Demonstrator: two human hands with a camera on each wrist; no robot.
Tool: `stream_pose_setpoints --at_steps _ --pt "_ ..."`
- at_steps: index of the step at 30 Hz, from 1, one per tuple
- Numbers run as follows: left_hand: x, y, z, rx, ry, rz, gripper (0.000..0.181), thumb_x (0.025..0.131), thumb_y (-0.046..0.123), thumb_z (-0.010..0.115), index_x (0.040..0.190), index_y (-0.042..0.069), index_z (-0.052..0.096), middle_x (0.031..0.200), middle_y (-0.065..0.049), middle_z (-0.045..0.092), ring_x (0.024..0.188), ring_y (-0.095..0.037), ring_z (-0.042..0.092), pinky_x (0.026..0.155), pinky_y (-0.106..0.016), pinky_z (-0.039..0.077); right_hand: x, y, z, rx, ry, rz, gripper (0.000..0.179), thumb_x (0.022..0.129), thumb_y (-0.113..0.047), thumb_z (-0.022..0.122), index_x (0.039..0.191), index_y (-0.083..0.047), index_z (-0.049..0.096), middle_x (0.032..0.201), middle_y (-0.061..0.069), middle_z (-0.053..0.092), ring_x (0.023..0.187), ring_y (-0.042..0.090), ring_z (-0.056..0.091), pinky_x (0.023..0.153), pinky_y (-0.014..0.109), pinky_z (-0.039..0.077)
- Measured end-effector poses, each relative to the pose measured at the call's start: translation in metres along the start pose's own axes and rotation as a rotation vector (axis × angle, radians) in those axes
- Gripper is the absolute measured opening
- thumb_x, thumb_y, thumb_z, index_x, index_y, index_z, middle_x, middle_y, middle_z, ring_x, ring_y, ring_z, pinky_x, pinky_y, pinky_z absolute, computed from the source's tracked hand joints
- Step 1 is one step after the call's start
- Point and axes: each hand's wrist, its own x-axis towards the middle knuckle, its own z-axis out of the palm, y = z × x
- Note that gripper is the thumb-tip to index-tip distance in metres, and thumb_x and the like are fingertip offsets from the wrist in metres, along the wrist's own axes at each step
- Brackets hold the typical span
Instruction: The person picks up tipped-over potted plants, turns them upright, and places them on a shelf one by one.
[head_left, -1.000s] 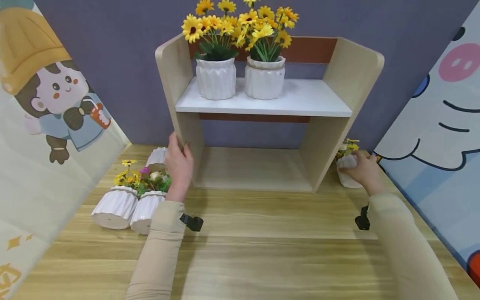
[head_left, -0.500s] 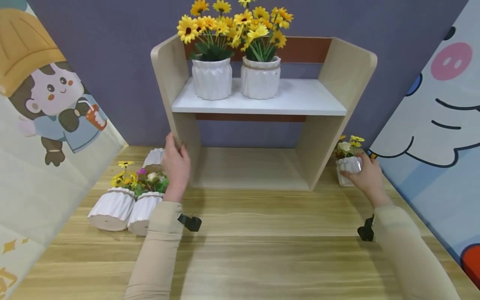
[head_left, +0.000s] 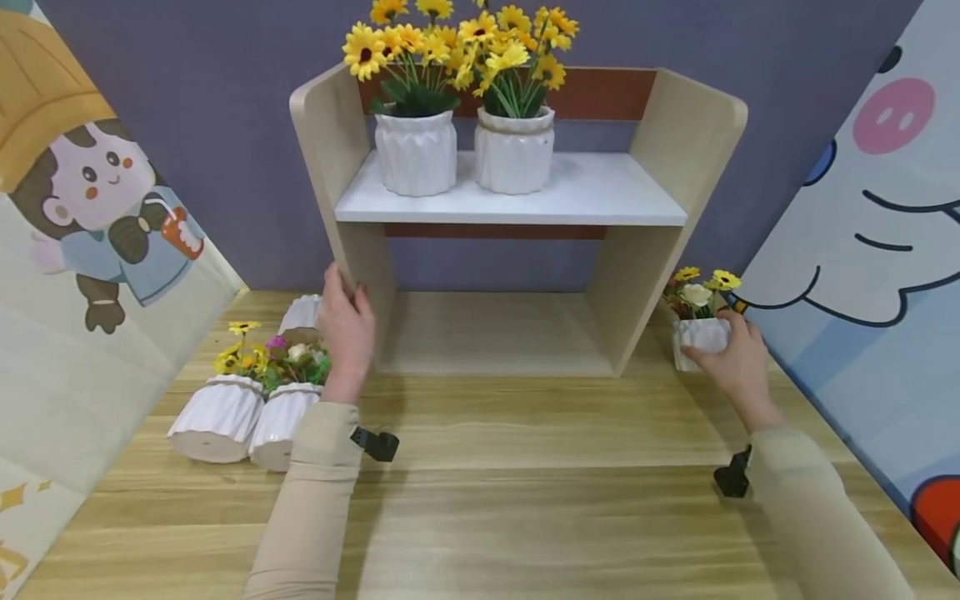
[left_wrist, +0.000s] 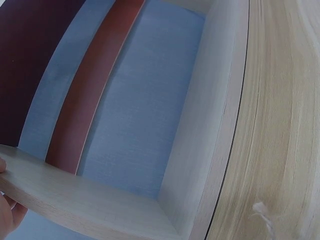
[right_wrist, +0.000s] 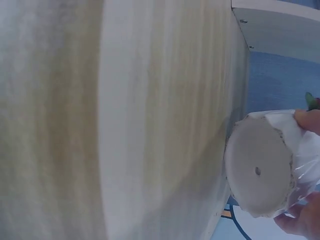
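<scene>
A wooden shelf unit point(head_left: 675, 142) stands at the back of the table. Two white pots of yellow flowers point(head_left: 415, 150) point(head_left: 514, 147) sit on its white board. My left hand point(head_left: 347, 329) grips the front edge of the shelf's left side panel point(left_wrist: 75, 197). My right hand point(head_left: 731, 357) holds a small white flower pot point(head_left: 699, 340) to the right of the shelf. In the right wrist view the pot's round base point(right_wrist: 257, 172) faces the camera, lifted off the table, with fingers point(right_wrist: 306, 120) around its clear wrapping.
Three more white pots with flowers lie on their sides point(head_left: 213, 412) point(head_left: 279, 417) point(head_left: 302, 315) left of the shelf. Cartoon panels stand at the left point(head_left: 82, 250) and right point(head_left: 870, 250). The wooden tabletop point(head_left: 525, 517) stretches in front.
My right hand has drawn the small pot out from behind the shelf's right side and raised it a little. The left hand stays on the side panel.
</scene>
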Motion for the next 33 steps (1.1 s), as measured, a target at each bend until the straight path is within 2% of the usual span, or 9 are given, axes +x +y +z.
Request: stream_pose_setpoints --at_steps 12,22,30,33 --pt "-0.001 0.001 -0.001 0.003 -0.004 -0.016 0.035 0.09 0.008 0.052 0.123 0.0 0.046 0.114 -0.022 0.057 0.103 -0.041 0.055 0.088 -0.051 0.045 -0.013 0.001 0.001 0.06 0.057 0.029 0.075 0.075 -0.026 0.073 0.131 0.005 0.034 0.13 0.033 0.033 0.114 0.05 0.033 0.09 0.063 0.029" --pt "-0.001 0.001 -0.003 0.002 -0.012 -0.031 0.035 0.09 0.009 0.051 0.123 0.0 0.046 0.115 -0.022 0.057 0.103 -0.041 0.055 0.089 -0.051 0.044 -0.023 0.004 0.005 0.142 0.118 0.125 0.077 0.071 -0.022 0.077 0.131 0.004 0.035 0.134 0.028 0.035 0.119 0.046 0.034 0.096 0.058 0.029" --pt "-0.001 0.002 0.0 0.003 -0.012 -0.023 0.034 0.09 0.01 0.051 0.123 0.001 0.045 0.114 -0.022 0.058 0.102 -0.041 0.055 0.087 -0.052 0.045 -0.027 0.002 0.005 0.234 0.137 0.253 0.094 0.068 -0.021 0.078 0.139 -0.001 0.02 0.139 0.024 0.03 0.126 0.04 0.033 0.102 0.051 0.031" --pt "-0.001 0.002 0.0 0.0 -0.011 -0.022 0.034 0.09 0.009 0.051 0.123 0.001 0.045 0.114 -0.023 0.057 0.103 -0.041 0.055 0.087 -0.052 0.045 -0.029 0.003 0.005 0.24 0.158 0.246 0.096 0.068 -0.018 0.079 0.14 0.0 0.019 0.139 0.024 0.03 0.125 0.04 0.033 0.102 0.051 0.031"
